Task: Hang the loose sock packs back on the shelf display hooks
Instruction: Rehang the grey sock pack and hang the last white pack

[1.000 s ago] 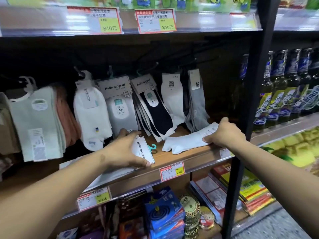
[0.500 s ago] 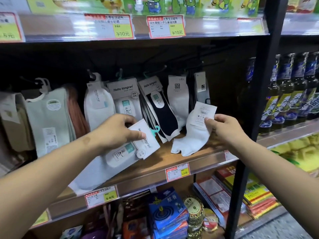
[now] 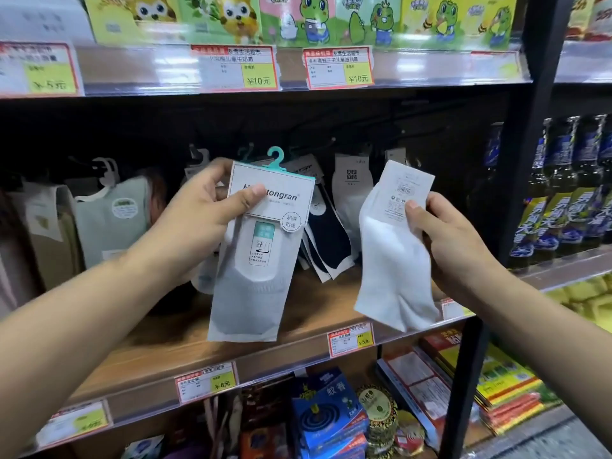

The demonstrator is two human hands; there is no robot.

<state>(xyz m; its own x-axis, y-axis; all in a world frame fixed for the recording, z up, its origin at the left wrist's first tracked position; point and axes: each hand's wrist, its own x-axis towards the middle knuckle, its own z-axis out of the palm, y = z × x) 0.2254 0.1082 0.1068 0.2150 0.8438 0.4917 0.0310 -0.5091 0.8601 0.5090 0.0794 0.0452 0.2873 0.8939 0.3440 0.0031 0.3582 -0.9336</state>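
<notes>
My left hand grips a grey sock pack by its white "Hello tongran" card, thumb across the print. The pack hangs upright in front of the shelf, its teal plastic hook pointing up. My right hand pinches a white sock pack at its paper label, held upright, toe end down. Behind both, other sock packs hang from dark display hooks under the upper shelf; the hook tips are hard to make out in the shadow.
The wooden shelf lies below the held packs, with price tags along its front rail. Pale green socks hang at left. A black upright post stands at right, with bottles beyond it. Boxes fill the lower shelf.
Both hands have lifted their sock packs off the wooden shelf and raised them upright toward the hanging row. The left pack turned from lying slanted to vertical, hook up.
</notes>
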